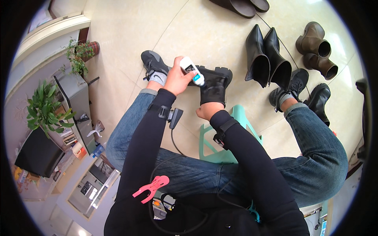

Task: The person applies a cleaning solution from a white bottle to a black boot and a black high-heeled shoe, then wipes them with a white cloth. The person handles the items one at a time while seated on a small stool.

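My left hand (178,77) grips a white plastic bottle (188,65) with a blue-and-black label that bears writing. The bottle tilts down, and its dark tip meets the upper of a black leather ankle boot (215,88). That boot has a thick lugged sole facing away from me. My right hand (210,111) reaches into the boot's shaft and holds it up; its fingers are hidden inside, while the thumb shows outside the opening. Below the boot, partly covered by my right forearm, is a green plastic stool (211,147) between my legs.
Black pointed boots (256,56), brown ankle boots (316,41) and another black boot (320,98) are on the tiled floor to the right. Brown footwear (240,7) lies farther off. At left are a potted plant (48,106) and a television (38,153). A cable (174,141) hangs from my left wrist.
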The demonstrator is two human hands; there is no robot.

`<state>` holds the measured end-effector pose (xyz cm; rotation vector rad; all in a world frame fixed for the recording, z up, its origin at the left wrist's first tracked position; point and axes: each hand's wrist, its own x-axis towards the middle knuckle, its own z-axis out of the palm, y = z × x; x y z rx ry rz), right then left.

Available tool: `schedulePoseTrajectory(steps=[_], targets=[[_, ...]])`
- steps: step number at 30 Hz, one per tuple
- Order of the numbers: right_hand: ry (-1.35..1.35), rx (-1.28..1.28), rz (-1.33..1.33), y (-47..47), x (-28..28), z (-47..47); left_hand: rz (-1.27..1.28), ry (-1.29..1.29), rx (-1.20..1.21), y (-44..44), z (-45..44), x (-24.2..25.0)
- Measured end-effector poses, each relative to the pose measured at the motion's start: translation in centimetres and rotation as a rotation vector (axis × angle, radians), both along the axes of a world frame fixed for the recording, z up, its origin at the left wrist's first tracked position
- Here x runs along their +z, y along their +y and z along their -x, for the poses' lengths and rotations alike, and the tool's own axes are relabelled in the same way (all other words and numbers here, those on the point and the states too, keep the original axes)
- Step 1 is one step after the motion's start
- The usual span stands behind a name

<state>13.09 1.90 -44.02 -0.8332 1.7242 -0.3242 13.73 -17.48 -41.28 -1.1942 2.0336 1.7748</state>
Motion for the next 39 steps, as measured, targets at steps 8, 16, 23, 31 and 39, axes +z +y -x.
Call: schedulePoseTrajectory(steps=[8,16,23,31,39], targets=[[0.145,-0.057,0.098,0.8,-0.1,-0.9,0.117,-0.073,-0.304,1.8,1.0,2.4],[0.242,-0.172,0.231,0.3,1.5,1.9,0.225,-0.018,-0.087,1.1,0.7,0.3],[-0.048,-0.034,0.075,0.3,1.3,1.8,-0.014,-0.05,-0.038,1.5,-1.8,2.9],[0.06,-0.23,0.254,0.1,6.2,4.5,-0.074,0.049,0.1,0.9,-0.9,8.9],[0.333,-0.278,0.733,1.0,18.9,9.9,0.294,0.407,0.068,1.6,1.7,21.2]])
